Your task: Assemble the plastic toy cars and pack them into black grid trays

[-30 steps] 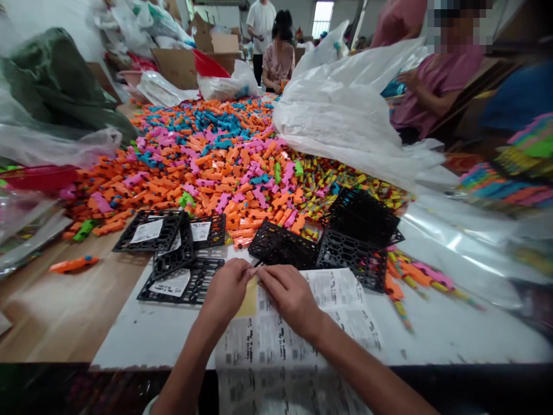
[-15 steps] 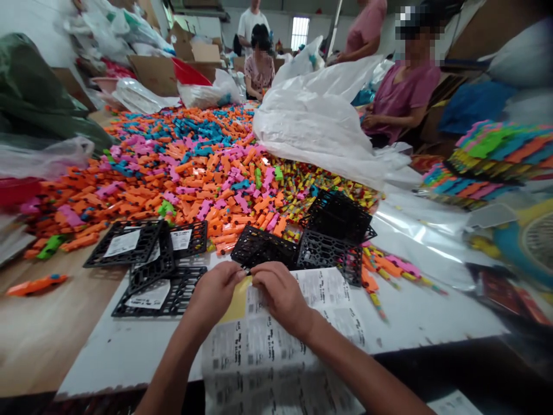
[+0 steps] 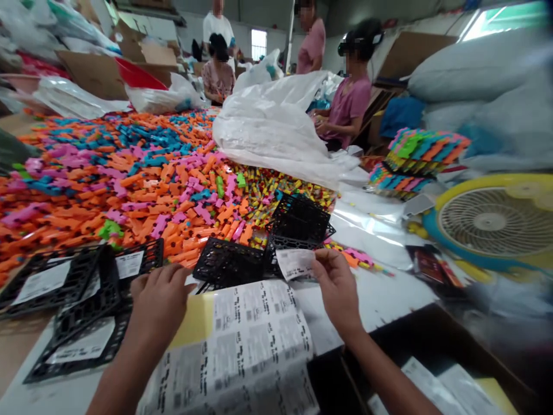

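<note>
A peeled white printed label (image 3: 295,263) is pinched by one end between the thumb and fingers of my right hand (image 3: 339,291). It curls in front of a black plastic lattice tray (image 3: 228,262). Below lies a sheet of labels (image 3: 254,323), its bare yellow backing showing at the upper left. My left hand (image 3: 162,302) is beside that yellow corner, with bent fingers somewhat apart and nothing visible in them; its fingertips are near a labelled black tray (image 3: 149,253). More labelled trays (image 3: 82,340) overlap at the left.
A heap of colourful plastic toy pieces (image 3: 142,190) spreads across the table behind the trays. A large white plastic bag (image 3: 276,121) lies on it. At the right are a yellow-and-blue fan (image 3: 492,222) and stacked filled trays (image 3: 415,161). Several people sit or stand beyond.
My hands have moved apart from the sheet's top edge. A single label is now off the sheet, in my right hand. My left hand has shifted left, and the view has turned right.
</note>
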Tool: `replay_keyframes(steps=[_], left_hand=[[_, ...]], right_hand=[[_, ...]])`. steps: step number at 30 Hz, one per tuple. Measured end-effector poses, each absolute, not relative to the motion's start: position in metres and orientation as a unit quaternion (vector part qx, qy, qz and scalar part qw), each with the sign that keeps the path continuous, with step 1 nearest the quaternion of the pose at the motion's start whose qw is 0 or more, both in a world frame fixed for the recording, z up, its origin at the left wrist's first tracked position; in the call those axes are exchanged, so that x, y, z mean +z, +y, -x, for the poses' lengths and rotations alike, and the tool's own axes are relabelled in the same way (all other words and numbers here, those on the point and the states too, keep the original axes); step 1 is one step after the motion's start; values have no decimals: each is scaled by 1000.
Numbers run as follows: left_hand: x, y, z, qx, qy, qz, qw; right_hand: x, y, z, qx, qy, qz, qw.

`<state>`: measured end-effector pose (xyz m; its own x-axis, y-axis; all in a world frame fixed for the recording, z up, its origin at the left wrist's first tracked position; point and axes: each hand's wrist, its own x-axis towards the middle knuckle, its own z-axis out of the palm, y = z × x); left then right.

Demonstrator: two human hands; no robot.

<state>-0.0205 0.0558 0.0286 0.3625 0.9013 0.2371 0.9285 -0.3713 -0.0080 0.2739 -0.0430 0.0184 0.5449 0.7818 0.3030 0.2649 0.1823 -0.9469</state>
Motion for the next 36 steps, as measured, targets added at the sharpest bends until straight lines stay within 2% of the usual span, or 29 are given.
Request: replay_keyframes(steps=[5, 10, 19, 24, 26, 29, 32, 36], left_hand=[[35, 19, -69, -231, -389, 887, 85], [11, 1, -145, -238, -274, 930, 65], [-35, 37, -166, -129, -306, 940, 79], [-42, 34, -164, -149, -314, 933, 91], [-53, 38, -165, -162, -307, 930, 121], [-79, 51, -172, -237, -278, 900, 236], [-103, 68, -182, -341, -276, 837, 327], [-114, 81, -195, -397, -273, 799, 360]], right_hand=[[-25, -22, -287, 236, -376, 601, 664], [-44, -18, -286, 231, -387, 608, 654], [-51, -8, -302, 227, -394, 660, 598], [-53, -2, -308, 67, -432, 709, 553], [-60, 1, -314, 0, -453, 723, 521], [-79, 10, -327, -14, -441, 735, 514], [-96, 21, -340, 11, -409, 736, 540], [-99, 26, -355, 117, -365, 714, 586]])
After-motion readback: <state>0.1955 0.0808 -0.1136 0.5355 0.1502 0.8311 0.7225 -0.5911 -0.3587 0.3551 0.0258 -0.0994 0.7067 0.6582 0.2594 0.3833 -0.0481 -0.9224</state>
